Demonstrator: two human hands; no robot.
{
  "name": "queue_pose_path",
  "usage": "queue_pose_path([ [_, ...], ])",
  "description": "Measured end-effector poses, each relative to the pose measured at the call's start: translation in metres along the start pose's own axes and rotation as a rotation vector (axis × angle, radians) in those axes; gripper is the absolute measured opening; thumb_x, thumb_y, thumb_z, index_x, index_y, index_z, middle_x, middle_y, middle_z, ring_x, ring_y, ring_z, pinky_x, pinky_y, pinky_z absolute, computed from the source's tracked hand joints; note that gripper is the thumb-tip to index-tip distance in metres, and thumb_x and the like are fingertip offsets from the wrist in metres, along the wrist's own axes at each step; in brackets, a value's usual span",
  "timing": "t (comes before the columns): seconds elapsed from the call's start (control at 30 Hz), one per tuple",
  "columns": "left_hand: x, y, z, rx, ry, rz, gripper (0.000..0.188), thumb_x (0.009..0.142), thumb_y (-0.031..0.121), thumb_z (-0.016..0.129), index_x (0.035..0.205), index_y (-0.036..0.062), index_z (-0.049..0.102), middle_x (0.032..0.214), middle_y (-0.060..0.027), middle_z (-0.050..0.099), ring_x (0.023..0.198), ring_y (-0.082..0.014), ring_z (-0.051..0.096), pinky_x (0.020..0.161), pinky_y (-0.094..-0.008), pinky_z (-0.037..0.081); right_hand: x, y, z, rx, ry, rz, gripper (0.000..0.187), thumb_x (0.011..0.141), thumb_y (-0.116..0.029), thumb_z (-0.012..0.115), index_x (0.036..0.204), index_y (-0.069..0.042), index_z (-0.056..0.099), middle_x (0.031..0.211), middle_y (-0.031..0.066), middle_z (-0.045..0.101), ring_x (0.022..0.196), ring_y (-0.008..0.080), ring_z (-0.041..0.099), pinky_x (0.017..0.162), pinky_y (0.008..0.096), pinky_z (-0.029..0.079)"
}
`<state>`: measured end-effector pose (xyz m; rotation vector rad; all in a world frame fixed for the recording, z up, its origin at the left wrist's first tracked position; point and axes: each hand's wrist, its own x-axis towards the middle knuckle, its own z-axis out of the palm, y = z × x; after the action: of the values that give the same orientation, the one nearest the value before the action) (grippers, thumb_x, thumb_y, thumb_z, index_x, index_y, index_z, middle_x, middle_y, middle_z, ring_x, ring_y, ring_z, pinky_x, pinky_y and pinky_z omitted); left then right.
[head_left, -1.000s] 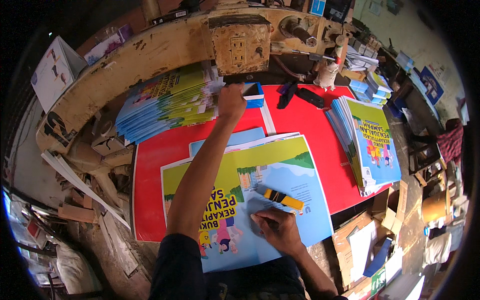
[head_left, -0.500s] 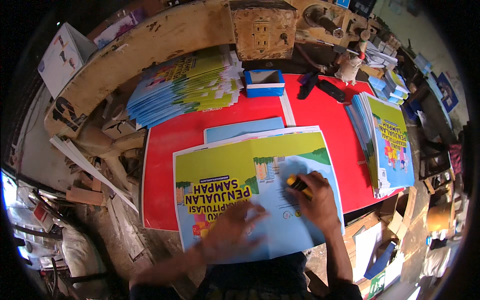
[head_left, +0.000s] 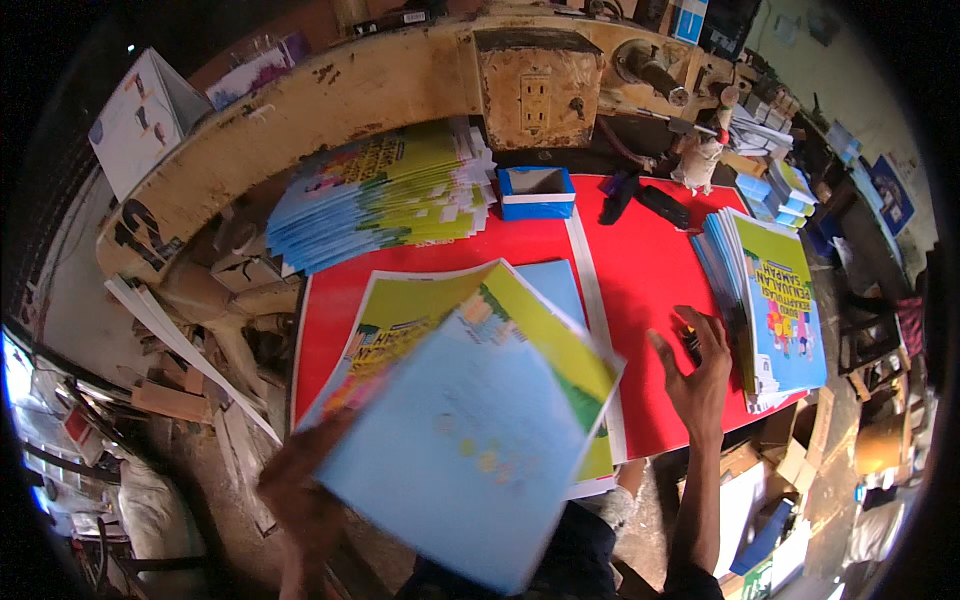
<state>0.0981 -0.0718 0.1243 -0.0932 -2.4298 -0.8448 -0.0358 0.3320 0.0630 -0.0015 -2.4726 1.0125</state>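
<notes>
A printed booklet (head_left: pixel 440 440), with light blue and green covers, is raised and tilted above the work surface. My left hand (head_left: pixel 305 490) grips it by its left edge, blurred by motion. Below it lie another green-and-blue printed cover (head_left: pixel 400 305) and a plain light blue sheet (head_left: pixel 553 283). My right hand (head_left: pixel 698 375) is over the red board (head_left: pixel 650 260) with thumb and fingers apart. Right by its fingers sits a small black-and-yellow object (head_left: pixel 691 342), mostly hidden, whose kind I cannot make out.
A fanned pile of booklets (head_left: pixel 380 200) is at the back left, and a neater stack (head_left: pixel 780 310) stands at the right. A blue open box (head_left: pixel 536 192) and a black item (head_left: pixel 662 206) lie at the back, before a worn metal machine frame (head_left: pixel 400 80).
My left hand has taken hold of the booklet and lifted and turned it off the board. My right hand has moved right with the black-and-yellow object and opened beside the stack.
</notes>
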Motion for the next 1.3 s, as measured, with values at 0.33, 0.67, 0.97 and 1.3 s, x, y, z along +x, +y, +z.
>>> queue_pose_path([
  [0.33, 0.031, -0.139, -0.154, -1.129, 0.396, 0.055, 0.037, 0.097, 0.042, 0.062, 0.107, 0.0074, 0.066, 0.08, -0.0141, 0.066, 0.066, -0.0293, 0.063, 0.065, -0.0464, 0.057, 0.012, -0.127, -0.053, 0.495, -0.381, -0.447, 0.068, 0.07, -0.022, 0.093, 0.131, -0.005, 0.068, 0.132, 0.0137, 0.069, 0.124, 0.0306, 0.064, 0.104, 0.0437, 0.048],
  [0.67, 0.103, 0.016, -0.188, 0.43, -0.201, 0.194, 0.076, 0.086, 0.047, 0.071, 0.142, -0.003, 0.056, 0.125, -0.0173, 0.071, 0.121, -0.0344, 0.066, 0.113, -0.0503, 0.042, -0.009, -0.145, -0.049, 0.562, -0.43, -0.742, 0.049, 0.079, -0.004, 0.079, 0.128, -0.004, 0.071, 0.123, 0.0161, 0.073, 0.109, 0.0296, 0.074, 0.086, 0.038, 0.063],
  [0.97, 0.107, 0.034, -0.073, 0.364, -0.367, 0.29, 0.069, 0.067, -0.007, 0.075, 0.132, 0.0142, 0.071, 0.125, -0.0113, 0.074, 0.123, -0.0314, 0.067, 0.107, -0.0435, 0.054, -0.011, -0.147, 0.015, 0.399, -0.102, -0.868, 0.048, 0.08, -0.006, 0.082, 0.127, 0.0, 0.07, 0.131, 0.0196, 0.066, 0.121, 0.039, 0.064, 0.1, 0.0464, 0.055],
  [1.3, 0.194, -0.1, 0.027, 0.512, -0.089, 0.347, 0.063, 0.074, -0.014, 0.062, 0.133, 0.0083, 0.069, 0.135, -0.0197, 0.067, 0.123, -0.0396, 0.064, 0.104, -0.0466, 0.053, -0.055, -0.032, 0.057, 0.213, -0.177, -0.42, 0.035, 0.083, -0.005, 0.082, 0.115, 0.0, 0.071, 0.122, 0.0176, 0.064, 0.112, 0.0353, 0.068, 0.094, 0.0415, 0.057],
])
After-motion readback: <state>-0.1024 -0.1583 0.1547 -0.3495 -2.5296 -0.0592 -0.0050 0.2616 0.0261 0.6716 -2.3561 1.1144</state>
